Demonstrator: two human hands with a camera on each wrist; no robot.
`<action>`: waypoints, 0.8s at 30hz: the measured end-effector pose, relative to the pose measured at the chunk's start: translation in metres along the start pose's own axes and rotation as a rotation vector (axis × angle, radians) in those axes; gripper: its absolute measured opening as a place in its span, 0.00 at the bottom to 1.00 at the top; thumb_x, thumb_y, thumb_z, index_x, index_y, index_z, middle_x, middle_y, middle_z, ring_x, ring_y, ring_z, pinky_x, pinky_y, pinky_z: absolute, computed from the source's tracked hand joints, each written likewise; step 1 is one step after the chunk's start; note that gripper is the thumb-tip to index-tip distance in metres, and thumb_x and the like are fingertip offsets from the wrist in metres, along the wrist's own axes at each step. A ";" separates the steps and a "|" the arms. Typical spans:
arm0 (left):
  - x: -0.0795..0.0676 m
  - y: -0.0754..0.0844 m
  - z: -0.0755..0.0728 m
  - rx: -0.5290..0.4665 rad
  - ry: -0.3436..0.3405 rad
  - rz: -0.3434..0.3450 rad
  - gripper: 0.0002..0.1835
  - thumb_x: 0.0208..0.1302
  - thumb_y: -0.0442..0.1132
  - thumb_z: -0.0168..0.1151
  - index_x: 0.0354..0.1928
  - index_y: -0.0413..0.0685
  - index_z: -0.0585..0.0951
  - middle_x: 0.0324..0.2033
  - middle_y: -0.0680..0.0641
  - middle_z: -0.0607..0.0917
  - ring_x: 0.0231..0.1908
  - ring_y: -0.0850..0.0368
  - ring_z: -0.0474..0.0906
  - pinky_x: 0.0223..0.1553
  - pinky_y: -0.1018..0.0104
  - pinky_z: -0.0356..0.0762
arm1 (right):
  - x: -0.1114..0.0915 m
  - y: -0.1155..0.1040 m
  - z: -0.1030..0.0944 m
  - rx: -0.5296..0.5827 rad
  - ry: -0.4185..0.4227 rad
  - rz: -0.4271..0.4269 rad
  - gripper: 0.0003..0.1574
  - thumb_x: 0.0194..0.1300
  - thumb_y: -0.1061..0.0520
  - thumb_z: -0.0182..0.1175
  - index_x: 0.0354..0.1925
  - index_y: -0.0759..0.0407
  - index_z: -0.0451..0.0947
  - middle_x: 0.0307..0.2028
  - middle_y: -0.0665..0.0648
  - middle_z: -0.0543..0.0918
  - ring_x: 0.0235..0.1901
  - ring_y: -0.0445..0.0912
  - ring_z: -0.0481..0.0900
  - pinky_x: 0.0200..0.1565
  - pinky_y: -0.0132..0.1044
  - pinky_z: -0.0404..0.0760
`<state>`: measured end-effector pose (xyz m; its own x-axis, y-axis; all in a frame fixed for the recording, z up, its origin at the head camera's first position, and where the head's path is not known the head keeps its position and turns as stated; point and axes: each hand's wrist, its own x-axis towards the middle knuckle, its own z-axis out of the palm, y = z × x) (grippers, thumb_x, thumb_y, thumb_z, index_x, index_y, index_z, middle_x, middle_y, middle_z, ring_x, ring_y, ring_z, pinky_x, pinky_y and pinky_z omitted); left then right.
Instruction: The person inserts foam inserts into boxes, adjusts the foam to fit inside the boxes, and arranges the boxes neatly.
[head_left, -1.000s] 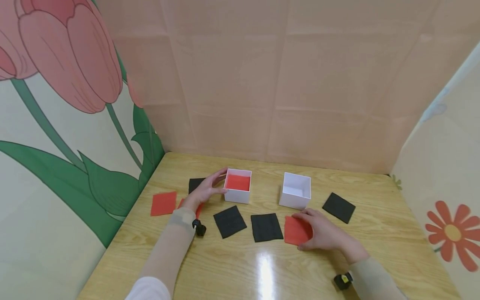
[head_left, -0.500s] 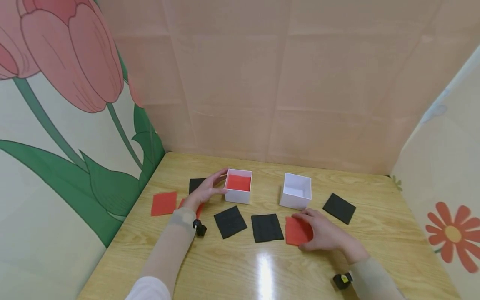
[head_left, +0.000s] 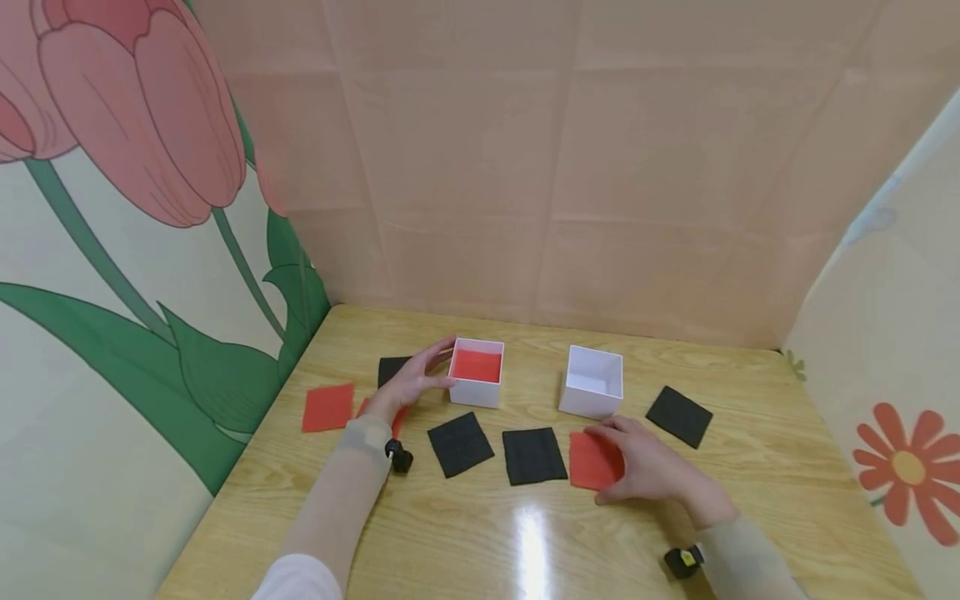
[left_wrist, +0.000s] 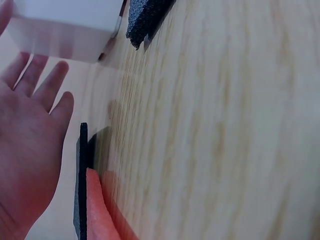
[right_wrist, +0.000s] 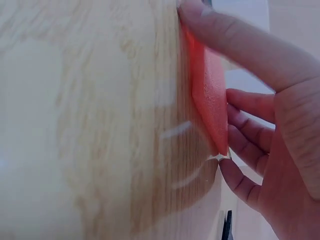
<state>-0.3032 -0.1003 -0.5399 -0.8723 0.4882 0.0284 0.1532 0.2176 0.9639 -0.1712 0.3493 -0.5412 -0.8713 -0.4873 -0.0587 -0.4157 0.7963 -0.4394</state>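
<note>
In the head view my left hand [head_left: 411,382] rests against the left side of a white square box [head_left: 476,395] that has a red cloth square [head_left: 477,365] inside. Its fingers look straight in the left wrist view, with the tips right at the box wall. My right hand [head_left: 643,460] spans another red cloth square [head_left: 592,460] on the table, thumb at the near edge and fingers curled at the far and right edges. The right wrist view shows this red square [right_wrist: 209,92] low over the wood, between thumb and fingers.
A second white box [head_left: 589,402] with nothing in it stands behind the right hand. Black cloth squares [head_left: 460,444] lie in front of the boxes, at the right and behind the left wrist. Red squares [head_left: 327,407] lie at the left of the wooden table [head_left: 450,533].
</note>
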 end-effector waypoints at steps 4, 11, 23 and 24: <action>0.000 0.000 0.000 -0.001 0.002 -0.002 0.48 0.70 0.39 0.73 0.86 0.57 0.58 0.83 0.48 0.61 0.81 0.44 0.57 0.79 0.38 0.55 | 0.001 0.000 -0.001 -0.006 -0.007 0.015 0.66 0.39 0.29 0.87 0.71 0.54 0.77 0.64 0.54 0.76 0.58 0.52 0.74 0.55 0.52 0.81; 0.000 -0.003 0.000 -0.006 -0.004 -0.002 0.48 0.70 0.39 0.73 0.86 0.57 0.58 0.83 0.48 0.61 0.81 0.44 0.56 0.78 0.38 0.56 | 0.001 0.001 -0.001 -0.014 -0.004 0.003 0.60 0.43 0.34 0.87 0.70 0.53 0.78 0.61 0.52 0.77 0.55 0.49 0.74 0.50 0.47 0.82; 0.000 -0.002 -0.002 0.009 -0.006 0.009 0.49 0.69 0.41 0.74 0.86 0.53 0.57 0.83 0.48 0.61 0.81 0.43 0.56 0.78 0.36 0.54 | -0.001 0.001 -0.003 0.027 0.038 -0.046 0.56 0.45 0.36 0.86 0.69 0.52 0.79 0.61 0.48 0.76 0.54 0.47 0.74 0.50 0.45 0.82; 0.000 -0.002 -0.002 0.009 -0.008 0.010 0.49 0.70 0.41 0.74 0.86 0.52 0.57 0.83 0.48 0.61 0.81 0.43 0.56 0.78 0.36 0.54 | -0.001 0.001 -0.003 0.031 0.039 -0.046 0.56 0.45 0.36 0.86 0.69 0.52 0.78 0.62 0.49 0.76 0.55 0.47 0.74 0.50 0.45 0.82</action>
<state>-0.3048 -0.1021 -0.5417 -0.8669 0.4972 0.0362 0.1663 0.2199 0.9612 -0.1715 0.3521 -0.5388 -0.8613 -0.5082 -0.0035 -0.4476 0.7619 -0.4681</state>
